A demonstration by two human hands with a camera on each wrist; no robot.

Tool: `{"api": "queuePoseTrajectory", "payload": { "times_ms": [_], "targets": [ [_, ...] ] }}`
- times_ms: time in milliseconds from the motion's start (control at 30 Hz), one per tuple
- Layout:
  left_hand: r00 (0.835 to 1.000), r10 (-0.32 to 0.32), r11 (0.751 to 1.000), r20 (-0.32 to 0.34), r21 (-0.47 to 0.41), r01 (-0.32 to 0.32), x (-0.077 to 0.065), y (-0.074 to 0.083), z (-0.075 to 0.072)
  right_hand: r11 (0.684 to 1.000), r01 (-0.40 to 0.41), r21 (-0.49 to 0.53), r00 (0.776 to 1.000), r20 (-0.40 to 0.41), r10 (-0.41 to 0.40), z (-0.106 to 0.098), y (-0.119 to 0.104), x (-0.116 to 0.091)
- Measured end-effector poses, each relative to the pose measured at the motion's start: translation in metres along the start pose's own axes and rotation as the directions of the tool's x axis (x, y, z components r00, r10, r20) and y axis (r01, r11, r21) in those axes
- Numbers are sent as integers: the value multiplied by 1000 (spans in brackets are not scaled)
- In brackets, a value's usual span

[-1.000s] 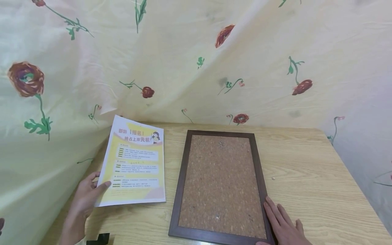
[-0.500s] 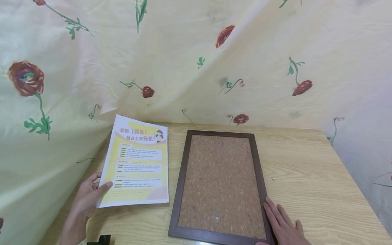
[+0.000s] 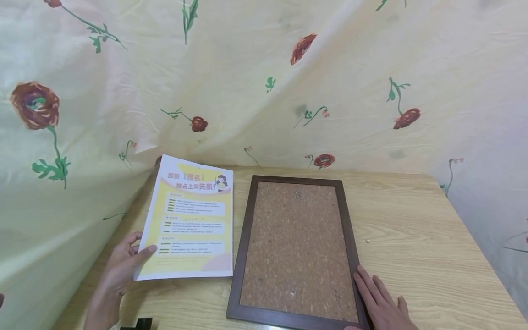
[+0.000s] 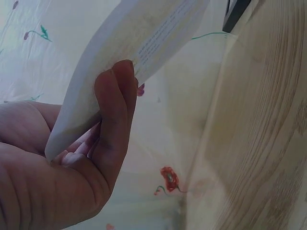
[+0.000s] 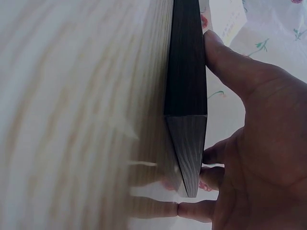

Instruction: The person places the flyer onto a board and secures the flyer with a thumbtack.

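In the head view my left hand [image 3: 117, 268] pinches a yellow and white printed flyer [image 3: 194, 256] by its lower left edge, thumb over the front. The left wrist view shows the sheet [image 4: 110, 57] bowed between thumb and fingers, raised off the table. Right beside it lies a cork board [image 3: 299, 252] in a dark brown wooden frame, flat on the table. My right hand [image 3: 383, 300] rests at the board's lower right corner with fingers fairly straight. From the right wrist, the thumb [image 5: 225, 55] touches the top of the frame [image 5: 187, 72] and fingers lie along its side.
A small round pin-like piece [image 3: 367, 241] lies on the wooden table [image 3: 429, 233], right of the board. Floral cloth [image 3: 255, 91] hangs behind and along the left side. A black object [image 3: 143, 323] shows by my left wrist.
My left hand has carried the flyer slightly to the right, bringing its right edge near the board's frame. The right hand and the board have stayed in place.
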State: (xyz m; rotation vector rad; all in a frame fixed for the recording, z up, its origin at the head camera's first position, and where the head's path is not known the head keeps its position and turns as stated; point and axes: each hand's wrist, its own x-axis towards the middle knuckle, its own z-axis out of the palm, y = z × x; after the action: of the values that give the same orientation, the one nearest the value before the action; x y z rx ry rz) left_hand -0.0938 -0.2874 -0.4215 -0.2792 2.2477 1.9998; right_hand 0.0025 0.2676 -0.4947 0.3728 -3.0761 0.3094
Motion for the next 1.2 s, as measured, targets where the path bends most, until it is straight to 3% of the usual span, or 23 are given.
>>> {"api": "queuePoseTrajectory", "payload": {
  "times_ms": [367, 600, 1200],
  "targets": [
    [999, 24, 998, 47, -64, -20, 1, 1, 11, 1000, -6, 17, 1000, 19, 6, -1, -1, 1],
    [993, 38, 993, 113, -113, -25, -1, 1, 20, 1000, -10, 14, 999, 31, 10, -2, -2, 1],
    [983, 31, 979, 181, -203, 7, -2, 6, 46, 1000, -12, 29, 999, 38, 10, -3, -1, 1]
  ]
}}
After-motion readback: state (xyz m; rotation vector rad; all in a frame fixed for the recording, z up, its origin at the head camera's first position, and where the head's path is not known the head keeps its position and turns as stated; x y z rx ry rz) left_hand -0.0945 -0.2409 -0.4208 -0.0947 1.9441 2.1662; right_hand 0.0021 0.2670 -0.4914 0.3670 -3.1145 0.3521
